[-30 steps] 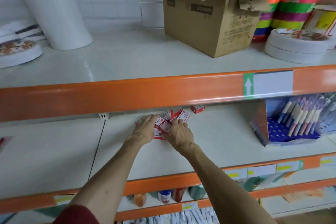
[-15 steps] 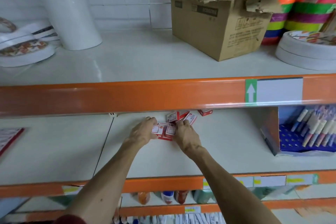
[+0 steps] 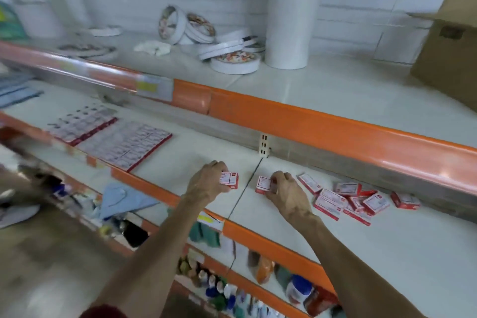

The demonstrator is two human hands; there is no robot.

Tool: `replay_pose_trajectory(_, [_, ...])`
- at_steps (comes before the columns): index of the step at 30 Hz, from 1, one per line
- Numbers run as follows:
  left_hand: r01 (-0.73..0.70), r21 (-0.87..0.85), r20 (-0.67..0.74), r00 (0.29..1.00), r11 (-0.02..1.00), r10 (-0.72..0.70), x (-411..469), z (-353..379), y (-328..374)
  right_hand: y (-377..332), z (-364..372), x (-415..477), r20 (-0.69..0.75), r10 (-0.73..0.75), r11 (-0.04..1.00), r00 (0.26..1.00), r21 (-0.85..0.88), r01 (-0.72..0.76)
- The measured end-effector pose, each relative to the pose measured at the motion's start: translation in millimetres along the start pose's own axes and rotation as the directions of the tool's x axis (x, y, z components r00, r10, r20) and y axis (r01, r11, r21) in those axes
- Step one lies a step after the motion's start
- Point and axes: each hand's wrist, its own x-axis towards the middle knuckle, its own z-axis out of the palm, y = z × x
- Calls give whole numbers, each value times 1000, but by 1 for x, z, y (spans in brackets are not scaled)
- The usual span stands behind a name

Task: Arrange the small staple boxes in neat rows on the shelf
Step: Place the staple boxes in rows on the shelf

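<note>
Two small staple boxes in hand, none yet standing in a row. Left grip [image 3: 206, 184]: fingers curled round the first staple box [image 3: 229, 180], label up, low over the shelf [image 3: 387, 245]; touching the surface or just clear of it, cannot tell. Right grip [image 3: 286, 193]: fingertips pinched on the second staple box [image 3: 263, 184], likewise label up, apparently resting on the shelf. Between the two grips, only the dark shelf seam [image 3: 244, 190], one box on either side of it, a small gap between them.

Just right of the right grip, a loose heap [image 3: 346, 200] of more red-and-white boxes, tilted, overlapping, pointing every way. Farther right again, well apart from both grips, a stray box [image 3: 405, 200] on its own. Well left of the left grip, flat printed sheets [image 3: 124, 147], no part of the job.

Judged from this: barely begun. Done, at most, the picking-out of a starting pair. Left to do: setting that pair down square and edge to edge, then drawing every box from the heap, plus the stray, into straight lines beside them.
</note>
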Motion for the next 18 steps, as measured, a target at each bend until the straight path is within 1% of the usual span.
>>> replay_pose_trajectory(3, [120,26,-72,990,992,-117,-23,-35,-65,-60,28,12,38,-90,996,995,19,90])
replay_pose_trajectory(8, [256,-59,-166,951,965,-262,-68,-90,-171,-169,77,29,111,-229,973,967,19,229])
replay_pose_trajectory(11, [286,-47,-195,937,957,-289,-91,-124,-232,-237,104,37,130,-263,965,956,21,262])
replay_pose_trajectory(14, [301,-55,-218,927,952,-306,-109,-155,-289,-301,131,49,116,-295,956,948,26,294])
replay_pose_trajectory(18, [290,-67,-250,921,955,-298,-130,-184,-352,-367,167,56,100,-336,940,937,102,326])
